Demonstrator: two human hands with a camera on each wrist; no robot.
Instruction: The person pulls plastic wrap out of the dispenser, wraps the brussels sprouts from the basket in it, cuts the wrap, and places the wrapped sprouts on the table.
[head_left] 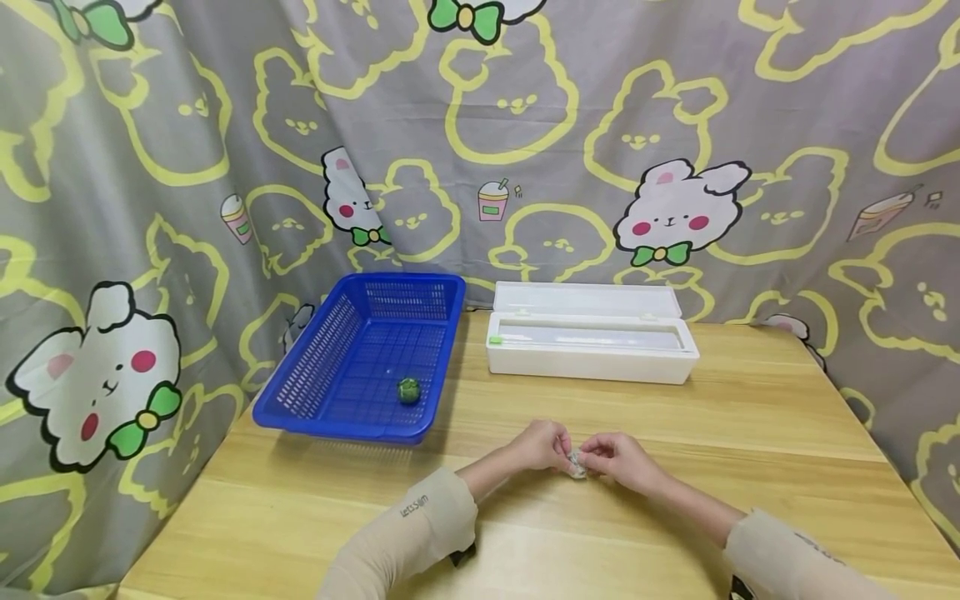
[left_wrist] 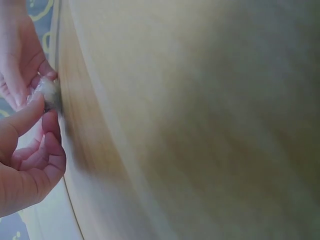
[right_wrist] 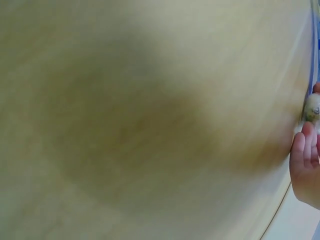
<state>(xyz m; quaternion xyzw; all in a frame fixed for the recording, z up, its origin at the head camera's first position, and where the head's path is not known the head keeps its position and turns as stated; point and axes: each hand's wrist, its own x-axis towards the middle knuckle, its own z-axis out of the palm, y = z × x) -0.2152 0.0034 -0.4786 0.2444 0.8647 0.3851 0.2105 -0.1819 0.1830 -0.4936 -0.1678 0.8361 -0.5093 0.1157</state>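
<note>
Both hands meet over the wooden table, around a small roundish, pale greenish-white thing in clear plastic film (head_left: 576, 468). My left hand (head_left: 542, 446) pinches it from the left with thumb and fingers. From the other side, my right hand (head_left: 621, 460) pinches the film with thumb and fingertips bent. Close up in the left wrist view, the wrapped thing (left_wrist: 49, 93) sits between the two hands, shiny with film. The right wrist view catches it only at its right edge, above the right fingers (right_wrist: 309, 142). What exactly is inside the film cannot be made out.
A blue plastic basket (head_left: 352, 432) stands at the back left, holding a small dark-green round thing (head_left: 408, 391). Behind the hands is a long white cling-film dispenser (head_left: 588, 363), its lid raised. A patterned curtain (head_left: 525, 125) hangs behind the wooden table (head_left: 787, 433).
</note>
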